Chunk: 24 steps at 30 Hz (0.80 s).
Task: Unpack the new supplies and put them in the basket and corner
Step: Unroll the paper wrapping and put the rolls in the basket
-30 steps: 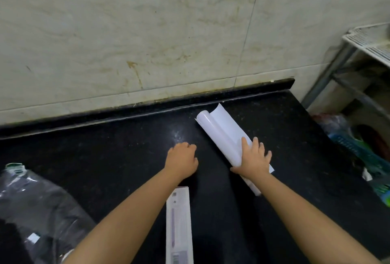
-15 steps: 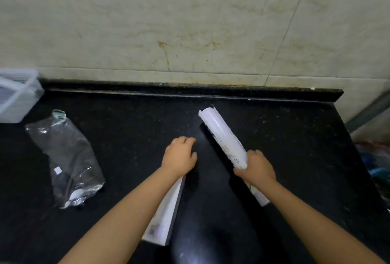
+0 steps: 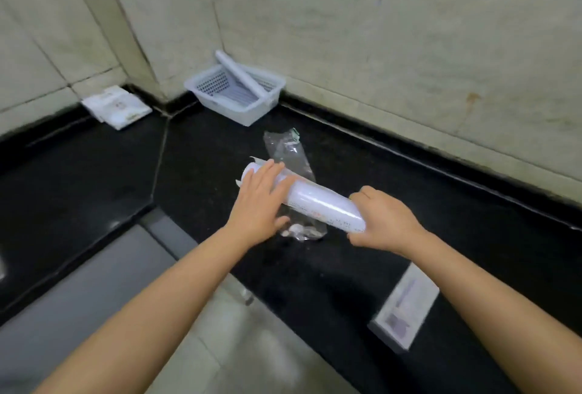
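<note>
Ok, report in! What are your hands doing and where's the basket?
Left hand flat on white roll, right hand gripping its near end. Basket by the wall, one roll already inside. Empty clear wrapper lies between.

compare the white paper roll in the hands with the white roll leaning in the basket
The white paper roll in the hands lies nearly level above the black counter, gripped by the right hand with the left hand flat on it. The white roll in the white plastic basket, stands tilted, untouched, and looks slimmer. Both are white tubes.
</note>
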Motion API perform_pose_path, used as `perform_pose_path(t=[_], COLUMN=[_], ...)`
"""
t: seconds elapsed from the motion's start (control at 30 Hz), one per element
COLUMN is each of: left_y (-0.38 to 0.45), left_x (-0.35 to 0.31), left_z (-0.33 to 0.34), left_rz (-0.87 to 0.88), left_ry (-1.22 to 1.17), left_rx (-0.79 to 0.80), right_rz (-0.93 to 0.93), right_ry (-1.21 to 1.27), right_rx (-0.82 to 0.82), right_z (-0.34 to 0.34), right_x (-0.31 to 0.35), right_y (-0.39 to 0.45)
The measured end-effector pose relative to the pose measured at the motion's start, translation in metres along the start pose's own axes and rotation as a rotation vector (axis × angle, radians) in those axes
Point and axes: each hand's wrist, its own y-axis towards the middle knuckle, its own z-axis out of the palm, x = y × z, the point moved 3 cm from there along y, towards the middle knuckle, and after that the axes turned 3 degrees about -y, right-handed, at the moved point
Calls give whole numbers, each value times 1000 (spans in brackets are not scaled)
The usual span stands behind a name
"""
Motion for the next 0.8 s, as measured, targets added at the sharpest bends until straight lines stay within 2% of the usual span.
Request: perform_pose_path(t=[0.1,0.27,0.4,0.53,0.8], left_y=[-29,-83,-95,-72,21], left_x=[78,173,229,269,308], left_z=[-29,-36,-27,-7,55], left_rz=[-87,-81,-143,-136,-18], left_ry=[-6,68,92,84,11], left_rx=[-71,121,138,154,286], right_rz=[-119,-174,-220,-229,-97], right_ry=[-47,8,28,-1,30], right_rx=[27,54,91,108,138], right_z=[3,27,44,58,87], right_x=[78,190,246,258,211], right_y=[40,94,129,161,237])
